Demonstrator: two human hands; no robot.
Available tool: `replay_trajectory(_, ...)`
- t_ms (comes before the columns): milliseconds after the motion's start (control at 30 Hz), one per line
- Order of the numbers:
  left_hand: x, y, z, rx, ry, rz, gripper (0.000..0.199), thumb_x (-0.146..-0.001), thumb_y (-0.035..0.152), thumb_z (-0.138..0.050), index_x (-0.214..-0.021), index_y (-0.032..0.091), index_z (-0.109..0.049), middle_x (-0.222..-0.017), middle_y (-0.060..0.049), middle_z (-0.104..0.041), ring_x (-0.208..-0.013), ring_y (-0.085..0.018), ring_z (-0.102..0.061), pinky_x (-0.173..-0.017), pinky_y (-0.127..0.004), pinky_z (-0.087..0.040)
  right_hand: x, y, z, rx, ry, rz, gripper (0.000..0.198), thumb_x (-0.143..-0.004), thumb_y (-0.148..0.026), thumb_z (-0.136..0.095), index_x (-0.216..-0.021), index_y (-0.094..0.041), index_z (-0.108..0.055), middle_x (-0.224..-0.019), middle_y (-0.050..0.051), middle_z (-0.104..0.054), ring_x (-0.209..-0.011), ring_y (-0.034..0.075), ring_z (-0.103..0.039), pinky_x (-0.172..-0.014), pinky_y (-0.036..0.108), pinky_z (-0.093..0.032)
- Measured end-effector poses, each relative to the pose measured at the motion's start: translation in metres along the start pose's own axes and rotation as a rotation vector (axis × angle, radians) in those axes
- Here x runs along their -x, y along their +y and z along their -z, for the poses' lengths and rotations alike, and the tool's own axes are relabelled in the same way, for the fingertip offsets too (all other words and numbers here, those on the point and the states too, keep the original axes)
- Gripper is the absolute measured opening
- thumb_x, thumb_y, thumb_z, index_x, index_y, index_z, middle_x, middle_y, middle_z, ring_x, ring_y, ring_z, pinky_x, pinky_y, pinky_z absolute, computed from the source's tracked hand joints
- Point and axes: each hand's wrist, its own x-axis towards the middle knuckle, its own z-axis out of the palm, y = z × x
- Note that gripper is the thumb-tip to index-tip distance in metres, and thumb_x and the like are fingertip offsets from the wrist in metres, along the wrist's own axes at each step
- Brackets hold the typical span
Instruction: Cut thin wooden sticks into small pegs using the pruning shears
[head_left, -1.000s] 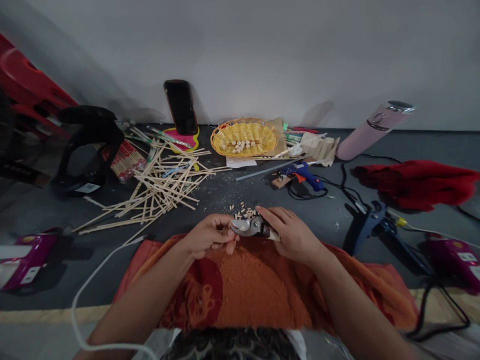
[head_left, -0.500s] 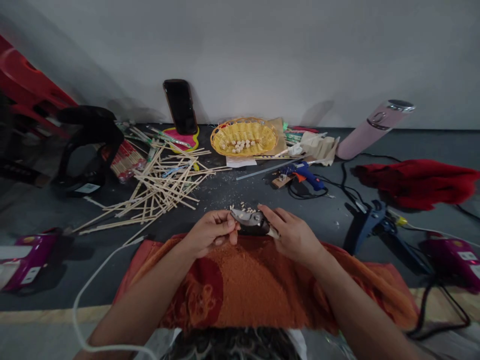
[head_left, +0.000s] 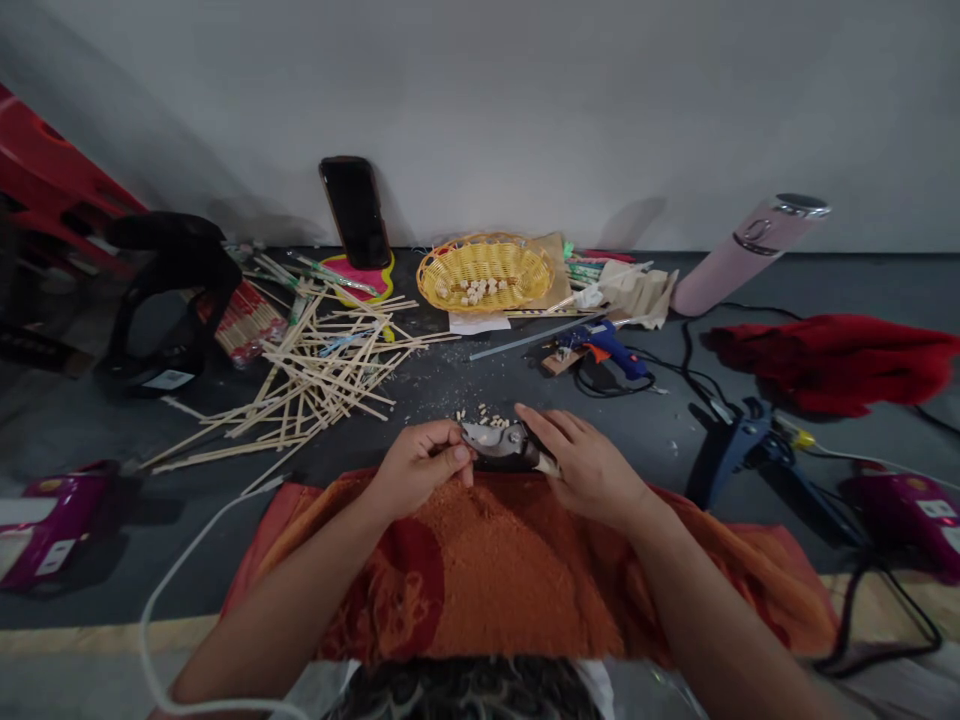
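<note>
My right hand [head_left: 589,465] is wrapped around the handles of pruning shears [head_left: 495,438], whose blades point left. At the blade tip my left hand [head_left: 427,462] is closed, thumb against fingers; whatever it pinches is too small or hidden to make out. Short cut pale stick pieces [head_left: 487,415] lie on the dark table just beyond the blades. Both hands are above the near edge of the table, over an orange towel [head_left: 517,570]. To the left spreads a loose heap of thin wooden sticks [head_left: 322,375].
Behind the hands stand a yellow wicker basket [head_left: 487,270] with small pale bundles, a phone [head_left: 356,212] and a pink flask [head_left: 750,255]. A blue glue gun [head_left: 611,350], a navy tool [head_left: 750,455] and a red cloth [head_left: 832,360] lie right. A white cable [head_left: 176,590] runs left.
My left fingers have shifted slightly, with the thumb lying more along the curled fingers at the blade tip. The shears and my right hand stay nearly in place.
</note>
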Motion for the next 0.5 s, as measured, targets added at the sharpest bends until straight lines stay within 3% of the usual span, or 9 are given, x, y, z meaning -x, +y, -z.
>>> replay_trajectory(300,0.0008,0.0008,0.0061,0.226,-0.207,0.226,0.035,-0.081,0.046,-0.063,-0.077,0.011,-0.061,-0.054,-0.002,-0.061,-0.035,-0.003,-0.03,-0.039,-0.018,-0.016,0.0001,0.0008,0.0,-0.009,0.007,0.026,0.073,-0.078,-0.01,-0.049,-0.146,-0.018,-0.025,-0.12,0.014,-0.055,-0.107,0.027,-0.05,-0.09,0.045,-0.045)
replay_trajectory(500,0.0005,0.0022,0.0039,0.246,-0.161,0.228,0.035,-0.08,0.047,-0.064,-0.078,0.012,-0.061,-0.051,0.0,-0.06,-0.035,-0.002,-0.03,-0.037,-0.017,-0.012,0.0018,0.0007,-0.001,0.042,0.054,0.034,0.065,-0.081,-0.013,-0.05,-0.143,-0.017,-0.032,-0.112,0.012,-0.058,-0.097,0.025,-0.056,-0.086,0.039,-0.047)
